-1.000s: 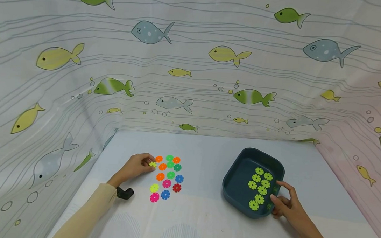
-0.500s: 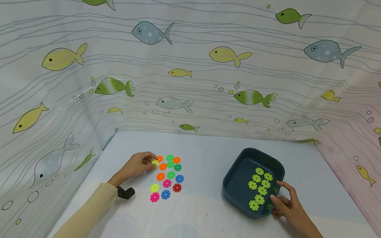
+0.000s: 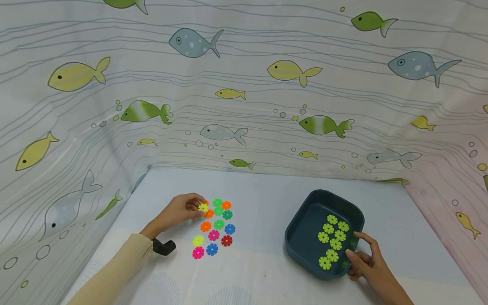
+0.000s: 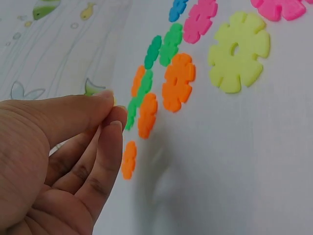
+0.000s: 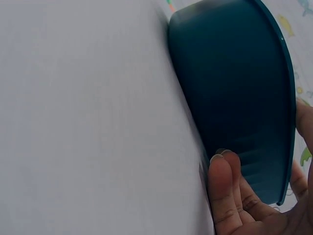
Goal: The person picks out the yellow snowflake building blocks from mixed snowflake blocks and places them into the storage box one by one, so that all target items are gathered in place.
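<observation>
My left hand [image 3: 179, 211] pinches a yellow flower-shaped plastic disc [image 3: 203, 207] between thumb and fingertips. In the left wrist view the fingers [image 4: 110, 147] hide nearly all of it. Just beyond the fingertips lies an orange disc [image 3: 209, 213], and another orange one behind it is partly covered. On the right, a dark teal plastic tub [image 3: 298, 257] holds several yellow-green discs [image 3: 337, 243]. My right hand [image 3: 369, 264] grips its near right side, thumb and index finger at the rim, other fingers against the outer wall, as the right wrist view shows.
Loose discs lie on the white table [image 3: 262, 216] between hand and tub: green [image 3: 219, 224], blue [image 3: 212, 249], pink [image 3: 198, 252], dark red [image 3: 226, 240] and a yellow one [image 3: 198, 240]. A fish-print curtain [image 3: 245, 107] surrounds the back and sides.
My left hand has moved slightly to the right and away from me with the yellow disc, now in front of an orange disc. My right hand and the tub have stayed put.
</observation>
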{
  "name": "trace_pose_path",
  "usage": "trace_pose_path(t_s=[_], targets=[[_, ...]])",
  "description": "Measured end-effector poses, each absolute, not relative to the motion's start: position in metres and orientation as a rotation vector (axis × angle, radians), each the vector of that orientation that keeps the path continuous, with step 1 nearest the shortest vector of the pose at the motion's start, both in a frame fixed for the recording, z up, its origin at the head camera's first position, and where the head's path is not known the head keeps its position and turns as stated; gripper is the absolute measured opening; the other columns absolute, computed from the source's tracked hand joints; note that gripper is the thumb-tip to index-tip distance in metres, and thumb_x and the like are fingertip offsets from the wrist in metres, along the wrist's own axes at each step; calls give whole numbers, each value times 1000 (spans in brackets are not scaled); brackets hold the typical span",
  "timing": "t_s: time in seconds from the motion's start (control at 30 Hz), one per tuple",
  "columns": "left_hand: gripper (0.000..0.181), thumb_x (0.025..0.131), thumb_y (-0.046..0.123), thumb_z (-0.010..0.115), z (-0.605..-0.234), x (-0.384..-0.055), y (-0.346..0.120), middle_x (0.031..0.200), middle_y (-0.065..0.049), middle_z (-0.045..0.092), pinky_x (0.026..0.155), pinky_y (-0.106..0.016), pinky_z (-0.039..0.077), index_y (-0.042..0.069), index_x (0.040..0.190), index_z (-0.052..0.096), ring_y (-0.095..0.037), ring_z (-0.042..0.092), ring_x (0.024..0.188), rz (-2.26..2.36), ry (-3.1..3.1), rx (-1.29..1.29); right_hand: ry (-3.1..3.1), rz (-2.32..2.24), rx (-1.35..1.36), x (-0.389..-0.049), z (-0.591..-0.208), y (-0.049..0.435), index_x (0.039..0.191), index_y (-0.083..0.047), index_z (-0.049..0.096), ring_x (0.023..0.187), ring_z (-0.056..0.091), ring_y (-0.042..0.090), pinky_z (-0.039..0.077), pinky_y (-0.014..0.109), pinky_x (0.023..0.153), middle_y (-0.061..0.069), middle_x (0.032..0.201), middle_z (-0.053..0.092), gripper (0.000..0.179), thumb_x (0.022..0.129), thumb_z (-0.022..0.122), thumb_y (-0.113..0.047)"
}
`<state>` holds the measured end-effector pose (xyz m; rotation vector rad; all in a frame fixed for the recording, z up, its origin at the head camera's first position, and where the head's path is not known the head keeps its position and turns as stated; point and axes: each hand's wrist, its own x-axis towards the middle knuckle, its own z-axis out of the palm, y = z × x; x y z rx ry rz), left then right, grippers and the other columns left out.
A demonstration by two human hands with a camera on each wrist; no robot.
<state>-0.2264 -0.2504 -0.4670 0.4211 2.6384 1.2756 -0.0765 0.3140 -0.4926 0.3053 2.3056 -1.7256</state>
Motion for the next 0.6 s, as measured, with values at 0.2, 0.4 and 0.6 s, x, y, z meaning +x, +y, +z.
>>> trace_pose_path(t_s=[0.2,0.4,0.6], targets=[[34,87,20,85,-464,-225,-241,102,-1,68,79,-27,57,17,117,71,-21,65,92,1280,2619,461,2303,-1726,301,-77,-495,315,152,-38,12,80,67,30,59,38,73,16,101,65,67,105,60,-39],[35,87,22,85,-463,-227,-232,102,-1,68,82,-26,57,17,118,70,-22,65,94,1290,2587,499,2299,-1739,307,-77,-494,314,152,-39,13,80,67,30,59,38,73,16,101,66,66,105,60,-39],[33,89,22,84,-464,-227,-221,103,-2,68,82,-26,57,16,119,70,-22,65,94,1298,2533,556,2299,-1738,302,-76,-494,315,151,-41,13,80,67,30,59,38,73,17,101,65,64,106,59,-39]])
